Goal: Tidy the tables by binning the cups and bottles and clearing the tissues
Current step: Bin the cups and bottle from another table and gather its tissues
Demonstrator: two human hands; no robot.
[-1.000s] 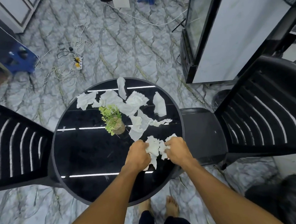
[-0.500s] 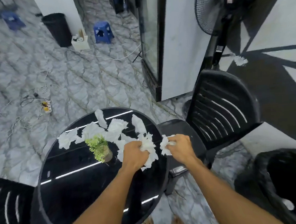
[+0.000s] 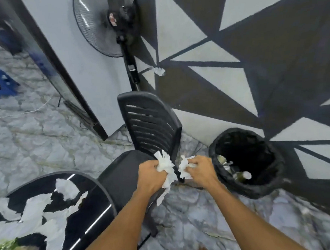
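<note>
**Tissues in both fists, bin off to the right**

A person stands with both arms out at frame centre, each hand closed on crumpled tissue. The left hand [image 3: 153,176] has its fingers wrapped tight round the larger wad [image 3: 165,168], a strip trailing below the fist; the right hand [image 3: 201,172] pinches a smaller wad [image 3: 184,167], held just beside the first. The bin [image 3: 279,168], black-lined and open, stands at centre right against the patterned wall, with a bottle [image 3: 243,176] and other rubbish already inside. It lies right of both hands, and the right hand is nearer it. More tissues [image 3: 40,211] lie across the round black surface [image 3: 99,202] at lower left. The drop looks to be next.
</note>
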